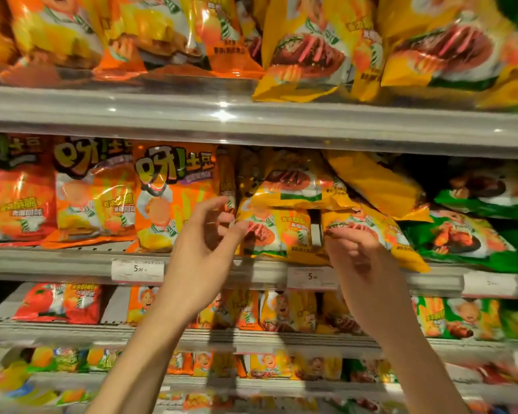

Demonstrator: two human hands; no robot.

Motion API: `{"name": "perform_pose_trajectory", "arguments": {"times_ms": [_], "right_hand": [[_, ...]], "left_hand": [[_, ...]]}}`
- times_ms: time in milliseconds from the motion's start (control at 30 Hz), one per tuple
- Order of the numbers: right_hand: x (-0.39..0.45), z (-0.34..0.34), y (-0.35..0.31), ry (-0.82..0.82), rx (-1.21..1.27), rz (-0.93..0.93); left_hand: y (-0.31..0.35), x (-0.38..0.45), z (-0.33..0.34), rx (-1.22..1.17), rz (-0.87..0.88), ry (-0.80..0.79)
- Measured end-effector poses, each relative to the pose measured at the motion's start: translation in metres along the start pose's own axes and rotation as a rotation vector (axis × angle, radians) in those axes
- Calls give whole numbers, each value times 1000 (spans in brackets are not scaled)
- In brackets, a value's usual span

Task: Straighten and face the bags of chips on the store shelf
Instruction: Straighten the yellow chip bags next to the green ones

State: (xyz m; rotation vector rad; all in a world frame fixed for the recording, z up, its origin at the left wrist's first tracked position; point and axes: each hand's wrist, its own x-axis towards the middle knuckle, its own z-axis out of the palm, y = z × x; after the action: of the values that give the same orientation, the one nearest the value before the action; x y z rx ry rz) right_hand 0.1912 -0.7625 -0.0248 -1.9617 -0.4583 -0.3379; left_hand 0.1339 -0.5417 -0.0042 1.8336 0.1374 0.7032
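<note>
On the middle shelf, several yellow chip bags lie in disorder. One yellow bag (269, 231) stands upright at the shelf front, another (383, 234) leans to its right, and two more (299, 186) (377, 183) lie tilted on top. My left hand (204, 252) is raised in front of the upright bag's left edge, thumb and fingers spread and loosely bent, fingertips at the bag, with nothing held. My right hand (356, 258) is in front of the leaning bag, its bent fingertips touching the bag's front.
Orange bags (168, 198) stand faced in a row to the left; green bags (467, 234) lie slumped to the right. The shelf rail (72, 264) carries price tags (138, 268). More bags fill the shelves above and below.
</note>
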Motion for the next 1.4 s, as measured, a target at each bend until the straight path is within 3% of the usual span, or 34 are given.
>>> {"name": "perform_pose_trajectory", "arguments": {"times_ms": [133,267,333,467,733,1000,1267,1400], "right_hand": [[20,-6,-3,151,-177,-133],[36,-13,13,434,-417,-306],[44,-23,21,515,-503,-269],[59,-33,32,424,-619,18],[75,-27,42,377,-591,-55],[88,-42,39,268,-648,-34],[82,-29,15,402,-733,-89],[77,-31,12,275,-613,-148]], "left_hand": [[1,38,19,166,41,-36],[1,68,35,299,12,-132],[4,77,43,369,-36,-168],[8,88,54,402,-114,-176],[8,84,46,185,-58,-27],[14,64,22,48,-91,-20],[15,62,14,-108,-235,-138],[18,66,18,-75,-256,-211]]}}
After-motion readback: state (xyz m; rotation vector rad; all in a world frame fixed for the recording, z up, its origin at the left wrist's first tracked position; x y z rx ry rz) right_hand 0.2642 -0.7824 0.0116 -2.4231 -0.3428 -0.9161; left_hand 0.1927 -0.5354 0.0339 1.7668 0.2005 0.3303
